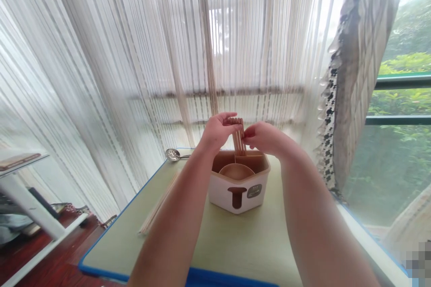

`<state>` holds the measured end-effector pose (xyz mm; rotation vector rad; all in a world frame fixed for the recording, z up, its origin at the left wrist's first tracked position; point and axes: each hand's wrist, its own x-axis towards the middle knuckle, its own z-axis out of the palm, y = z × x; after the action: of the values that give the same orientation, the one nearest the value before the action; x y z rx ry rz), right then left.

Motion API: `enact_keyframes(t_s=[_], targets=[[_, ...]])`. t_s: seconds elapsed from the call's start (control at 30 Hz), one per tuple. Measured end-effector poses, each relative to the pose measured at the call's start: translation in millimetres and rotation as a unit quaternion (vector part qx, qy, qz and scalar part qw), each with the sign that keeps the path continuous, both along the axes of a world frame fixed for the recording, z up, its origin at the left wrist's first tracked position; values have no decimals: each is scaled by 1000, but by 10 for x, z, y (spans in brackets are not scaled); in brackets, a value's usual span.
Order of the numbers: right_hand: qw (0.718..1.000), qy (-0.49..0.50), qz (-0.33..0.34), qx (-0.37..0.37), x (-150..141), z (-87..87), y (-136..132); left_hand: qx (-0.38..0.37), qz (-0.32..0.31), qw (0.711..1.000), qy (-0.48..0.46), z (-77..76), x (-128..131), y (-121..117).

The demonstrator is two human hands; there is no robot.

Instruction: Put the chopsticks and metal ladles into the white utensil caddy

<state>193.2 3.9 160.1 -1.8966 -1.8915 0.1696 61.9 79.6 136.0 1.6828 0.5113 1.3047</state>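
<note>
Above the back of a white box (220,197) with a brown inside, a brown slatted piece (239,145) stands upright between my hands. My left hand (220,131) is closed on its top, thumb and fingers around the upper edge. Against its right side, the fingers of my right hand (261,137) are pinched together. The lower end of the slatted piece reaches the box's back rim, and I cannot tell whether it is fixed there. Inside the box sits a round brown bowl (236,171), partly hidden by the front wall.
A metal skimmer (173,155) lies at the table's far left corner, its handle partly behind my left arm. Several chopsticks (160,204) lie left of that arm. The pale table (235,246) has a blue edge. Sheer curtains (151,54) hang behind it.
</note>
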Motion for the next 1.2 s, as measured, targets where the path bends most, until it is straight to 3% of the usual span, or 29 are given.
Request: enact_keyframes(t_s=[0.37, 0.73, 1.0, 1.2], targets=[[1000, 15, 8, -5, 91, -17, 7, -8, -44, 999, 23, -43, -2, 76], [1000, -27, -7, -2, 135, 48, -49, -22, -26, 999, -21, -103, 212, 19], [1000, -4, 7, 27, 125, 40, -57, 8, 3, 1000, -20, -72, 176, 3], [1000, -7, 12, 21, 81, 3, 8, -24, 2, 1000, 2, -75, 123, 68]])
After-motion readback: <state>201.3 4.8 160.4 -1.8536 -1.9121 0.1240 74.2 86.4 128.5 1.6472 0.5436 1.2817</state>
